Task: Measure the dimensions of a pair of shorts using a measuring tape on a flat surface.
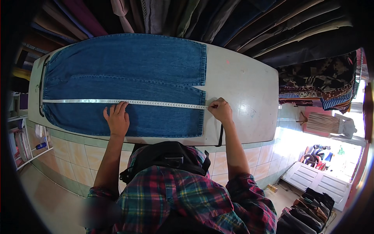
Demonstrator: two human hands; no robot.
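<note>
A blue denim garment (128, 58) lies flat on a pale table, its wide end to the left and its stitched hem to the right. A seam runs along its middle to a notch in the hem; whether it is a skirt or shorts I cannot tell. Across it stretches a white tape measure (163, 103), from the left end to just past the hem. My right hand (222, 110) pinches the tape at the hem. My left hand (117, 119) lies on the denim, fingers spread, with fingertips touching the tape near its middle.
The pale table (245, 93) has rounded edges. A thin dark curved bar (41, 85) lies at its left end. Hanging clothes (218, 19) crowd the far side, and folded patterned fabrics (319, 82) stack at the right. A white rack (29, 144) stands at the left; dark clothes (306, 214) sit lower right.
</note>
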